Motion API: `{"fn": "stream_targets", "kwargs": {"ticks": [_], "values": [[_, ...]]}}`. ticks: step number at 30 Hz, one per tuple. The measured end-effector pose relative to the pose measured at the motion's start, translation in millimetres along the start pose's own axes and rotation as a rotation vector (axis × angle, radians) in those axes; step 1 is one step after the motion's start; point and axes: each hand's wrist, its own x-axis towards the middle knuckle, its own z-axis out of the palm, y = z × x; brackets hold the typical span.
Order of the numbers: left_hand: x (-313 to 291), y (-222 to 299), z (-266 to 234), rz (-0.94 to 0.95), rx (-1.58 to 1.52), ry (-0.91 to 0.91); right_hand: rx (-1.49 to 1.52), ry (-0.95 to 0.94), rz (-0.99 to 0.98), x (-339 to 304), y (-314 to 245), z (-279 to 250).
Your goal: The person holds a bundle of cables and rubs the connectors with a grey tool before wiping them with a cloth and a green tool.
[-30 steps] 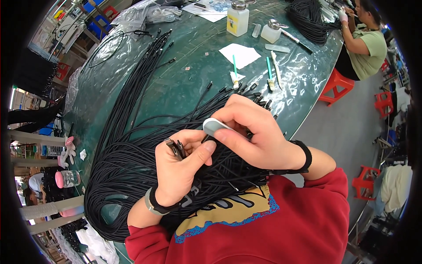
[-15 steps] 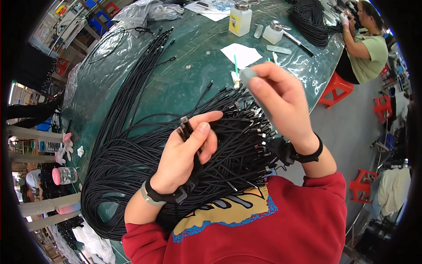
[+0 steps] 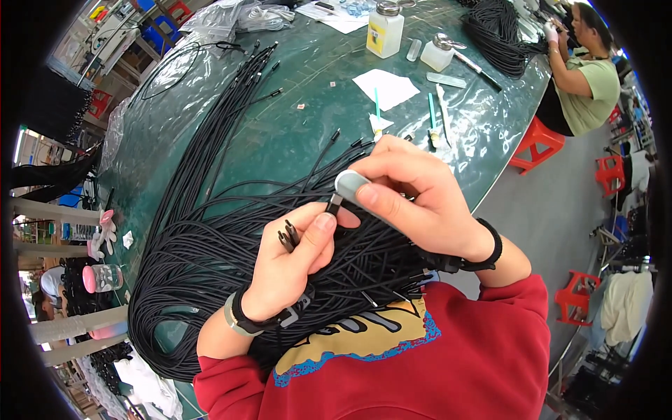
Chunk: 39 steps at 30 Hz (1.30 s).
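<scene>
green plastic sheeting, glossy and wrinkled, covers the round worktable [image 3: 294,133], and everything below is placed against the big fan of thin black cables [image 3: 203,238] spread over its near side. at the bundle's near right edge the left hand [image 3: 290,269] is pressed together, thumb pinching a few flat black connector ends [image 3: 287,235] against the fingers. just right of that, above the cables, the right hand [image 3: 416,199] pinches a small grey rounded cap [image 3: 351,183] onto one metal plug tip [image 3: 334,204]. the cables look light, limp and rubbery, likely to tangle, so holding the stiff plug shell seems surest; the cap looks smooth and slippery. beyond the bundle's far right stand a yellowish plastic bottle [image 3: 385,29], white paper scraps [image 3: 386,88] and green-handled swabs [image 3: 376,105].
</scene>
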Motion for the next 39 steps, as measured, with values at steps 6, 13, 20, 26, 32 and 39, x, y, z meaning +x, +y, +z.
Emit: {"fn": "stream_targets", "kwargs": {"ticks": [6, 13, 20, 26, 32, 39], "values": [[-3.7, 3.4, 7.7, -0.024, 0.059, -0.012, -0.135, -0.048, -0.027, 0.5, -0.8, 7.0], [-6.8, 5.1, 11.9, -0.041, 0.229, -0.116, -0.034, 0.067, 0.015, 25.1, 1.8, 21.8], [-6.0, 1.7, 8.7, -0.077, 0.137, -0.113, -0.160, 0.030, -0.051, 10.4, 1.8, 17.2], [-7.9, 7.7, 19.4, -0.086, 0.167, -0.165, -0.124, 0.100, -0.041, 31.7, 2.8, 23.5], [0.6, 7.3, -3.4, -0.226, -0.404, -0.131, 0.124, 0.097, 0.112, 5.9, -1.3, -3.7], [-6.7, 4.6, 9.9, 0.174, 0.059, 0.204, 0.075, 0.078, 0.054, -9.1, 0.3, 4.7]]}}
